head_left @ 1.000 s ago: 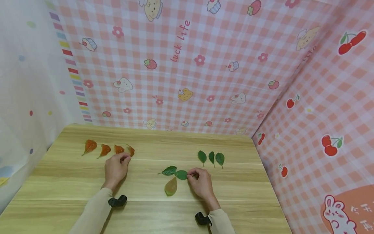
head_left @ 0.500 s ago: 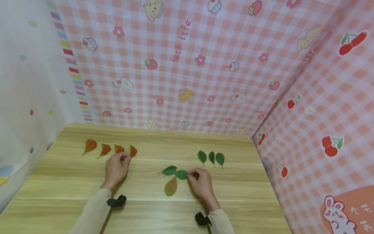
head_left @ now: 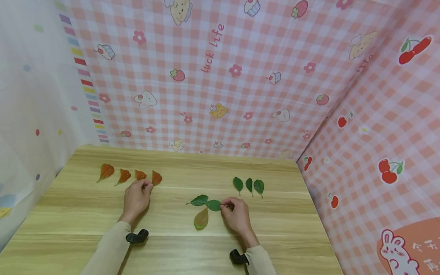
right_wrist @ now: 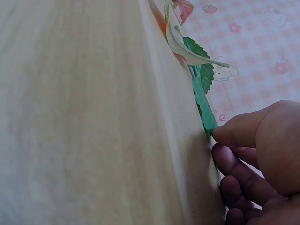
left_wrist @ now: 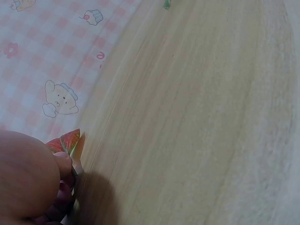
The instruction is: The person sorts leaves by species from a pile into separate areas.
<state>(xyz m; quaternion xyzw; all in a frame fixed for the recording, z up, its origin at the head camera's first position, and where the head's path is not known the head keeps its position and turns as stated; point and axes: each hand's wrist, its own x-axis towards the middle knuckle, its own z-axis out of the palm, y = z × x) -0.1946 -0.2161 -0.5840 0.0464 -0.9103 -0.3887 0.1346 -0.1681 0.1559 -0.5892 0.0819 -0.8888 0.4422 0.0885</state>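
My left hand (head_left: 136, 199) pinches the stem end of an orange-red leaf (head_left: 157, 177), the rightmost in a row with several others. In the left wrist view that red leaf (left_wrist: 70, 139) rises past the thumb, tilted up from the table. With thumb and forefinger, my right hand (head_left: 237, 215) pinches the right end of a green leaf (head_left: 213, 205). Just left of it is a serrated green leaf (head_left: 199, 200), and a yellowish-brown leaf (head_left: 201, 219) lies below the pair. In the right wrist view the pinched green leaf (right_wrist: 203, 105) appears nearly edge-on.
Orange-red leaves (head_left: 107, 172) lie at the back left of the wooden table (head_left: 192, 254). Three green leaves (head_left: 249, 186) form a row at the back right. Checked pink cloth (head_left: 206, 88) hangs behind the table and along its right side.
The red leaf in my left hand has shifted slightly right and turned, so its broad face and point now show to the right. My right hand and the green leaf have stayed in place.
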